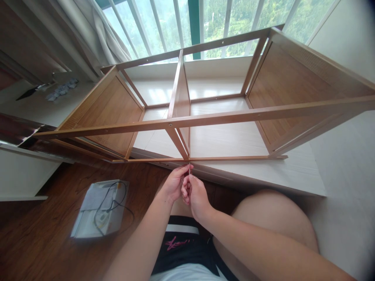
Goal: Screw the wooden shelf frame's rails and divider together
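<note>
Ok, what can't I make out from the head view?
In the head view:
Rod: lower end hidden inside the right hand; tip's shape too small.
Left hand: some fingertips hidden behind the hands.
Frame: near right corner cut off by the picture's edge.
Box: most contents too blurred to identify.

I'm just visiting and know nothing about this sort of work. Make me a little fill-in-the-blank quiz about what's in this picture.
1. The large frame is made of ____.
2. The left hand and right hand meet at a thin tool, just below the ____ of the frame's lower front rail.
3. Across the pale box on the floor lies a thin, dark ____.
4. Pale bars cross the ____ behind the frame.

Missing words: wood; middle; cable; window.
</note>
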